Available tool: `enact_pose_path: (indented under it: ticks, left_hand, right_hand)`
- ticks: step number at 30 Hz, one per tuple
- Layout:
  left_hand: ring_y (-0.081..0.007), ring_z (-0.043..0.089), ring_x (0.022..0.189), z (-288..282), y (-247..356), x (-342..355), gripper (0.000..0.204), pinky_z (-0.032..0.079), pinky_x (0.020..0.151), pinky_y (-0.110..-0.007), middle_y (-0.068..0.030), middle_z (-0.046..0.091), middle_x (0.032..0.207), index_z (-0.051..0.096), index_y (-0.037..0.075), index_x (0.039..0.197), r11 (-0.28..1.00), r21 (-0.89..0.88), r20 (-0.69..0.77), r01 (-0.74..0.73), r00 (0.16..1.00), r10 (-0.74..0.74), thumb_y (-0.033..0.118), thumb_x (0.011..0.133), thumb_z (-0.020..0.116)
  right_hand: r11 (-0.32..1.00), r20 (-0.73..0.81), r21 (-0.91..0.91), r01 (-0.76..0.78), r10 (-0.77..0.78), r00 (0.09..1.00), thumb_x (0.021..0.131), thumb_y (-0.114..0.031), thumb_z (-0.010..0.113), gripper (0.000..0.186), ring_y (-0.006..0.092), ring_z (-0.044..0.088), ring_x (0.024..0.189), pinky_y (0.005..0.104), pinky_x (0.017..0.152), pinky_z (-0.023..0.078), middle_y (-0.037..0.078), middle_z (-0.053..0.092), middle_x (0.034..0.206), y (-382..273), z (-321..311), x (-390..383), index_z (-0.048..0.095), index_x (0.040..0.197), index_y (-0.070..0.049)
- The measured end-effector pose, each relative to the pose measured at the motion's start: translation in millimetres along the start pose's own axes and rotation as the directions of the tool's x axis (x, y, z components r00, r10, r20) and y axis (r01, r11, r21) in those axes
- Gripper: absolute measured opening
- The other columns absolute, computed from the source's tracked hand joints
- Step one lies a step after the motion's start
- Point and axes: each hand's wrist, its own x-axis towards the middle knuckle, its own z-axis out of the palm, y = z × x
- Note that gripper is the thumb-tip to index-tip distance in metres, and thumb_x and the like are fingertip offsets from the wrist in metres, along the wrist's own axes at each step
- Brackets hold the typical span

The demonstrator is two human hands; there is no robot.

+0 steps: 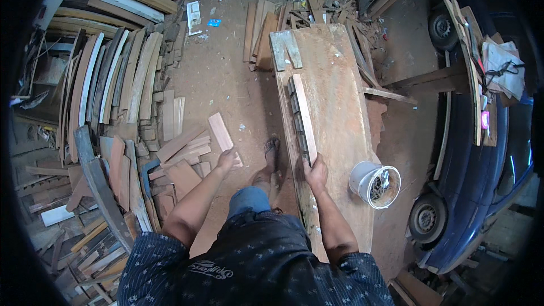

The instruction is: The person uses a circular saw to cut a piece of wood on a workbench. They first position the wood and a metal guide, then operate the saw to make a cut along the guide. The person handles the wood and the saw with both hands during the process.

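Note:
My left hand (pixel 228 160) grips the lower end of a short reddish-brown board (pixel 220 131), held out over the floor left of the bench. My right hand (pixel 317 173) is closed round the near end of a long pale wooden strip (pixel 305 116). This strip lies along the left edge of a wooden workbench (pixel 340 96), with several dark, block-like pieces (pixel 296 114) showing along its left side. The fingers of my right hand are partly hidden by the hand itself. A white bucket (pixel 362 180) holding small metal bits stands on the bench, to the right of that hand.
Loose board offcuts (pixel 184 150) lie on the floor at the left, near stacked planks (pixel 133 73). Grey wood pieces (pixel 285 50) rest at the bench's far end. More scrap wood (pixel 317 8) is heaped beyond it. A blue car (pixel 470 192) stands at the right.

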Motion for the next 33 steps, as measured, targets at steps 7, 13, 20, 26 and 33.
enact_pose_path:
  ticks: [7, 13, 20, 26, 33]
  left_hand:
    - [-0.0158, 0.054, 0.056, -120, -89, -3, 0.051, 0.048, 0.049, -0.033, -0.0062, 0.059, 0.075, 0.061, 0.007, 0.104, 0.964, 0.157, -0.404, 0.217, 0.904, -0.138, 0.056, 0.094, 0.058]
    - [-0.0143, 0.051, 0.052, -83, -69, -8, 0.047, 0.046, 0.048, -0.032, -0.006, 0.061, 0.075, 0.058, 0.008, 0.107, 0.98, 0.083, -0.313, 0.183, 0.938, -0.149, 0.054, 0.096, 0.057]
    - [-0.0152, 0.058, 0.075, -17, 5, -1, 0.053, 0.05, 0.064, -0.028, -0.0077, 0.06, 0.109, 0.054, 0.006, 0.126, 0.984, 0.152, -0.046, -0.093, 0.994, 0.101, 0.051, 0.097, 0.057]
    - [-0.0164, 0.061, 0.085, -30, 29, 7, 0.061, 0.052, 0.069, -0.028, -0.0106, 0.057, 0.117, 0.051, 0.004, 0.135, 0.967, 0.25, 0.043, -0.039, 0.999, 0.029, 0.054, 0.098, 0.054]
    - [-0.0156, 0.059, 0.085, -62, -1, -3, 0.064, 0.052, 0.067, -0.032, -0.0109, 0.056, 0.12, 0.045, 0.005, 0.141, 0.926, 0.367, -0.07, 0.088, 0.995, -0.067, 0.054, 0.101, 0.044]
  right_hand:
    - [0.999, 0.016, 0.007, -0.032, 0.032, 0.999, 0.086, -0.033, 0.071, 0.048, 0.044, 0.067, 0.075, 0.0515, 0.07, 0.052, 0.026, 0.067, 0.079, -21, 22, 61, 0.057, 0.115, 0.003]
    - [0.997, 0.08, 0.03, -0.07, 0.067, 0.995, 0.087, -0.034, 0.07, 0.054, 0.045, 0.068, 0.084, 0.0515, 0.076, 0.054, 0.029, 0.068, 0.089, -43, 10, 93, 0.056, 0.122, 0.004]
    - [0.985, 0.067, 0.016, -0.171, 0.169, 0.983, 0.086, -0.031, 0.07, 0.049, 0.0435, 0.068, 0.086, 0.0512, 0.078, 0.055, 0.027, 0.068, 0.093, -39, 18, 88, 0.053, 0.121, -0.001]
    - [0.901, -0.031, 0.366, -0.233, 0.262, 0.964, 0.085, -0.037, 0.075, 0.062, 0.0378, 0.066, 0.104, 0.0453, 0.089, 0.053, 0.028, 0.065, 0.112, -18, -14, 72, 0.052, 0.129, 0.0]
    - [-0.151, 0.315, 0.93, -0.335, 0.794, 0.52, 0.088, -0.073, 0.052, 0.097, 0.0367, 0.056, 0.117, 0.048, 0.096, 0.049, 0.026, 0.04, 0.145, 90, -94, -51, 0.027, 0.153, -0.005]
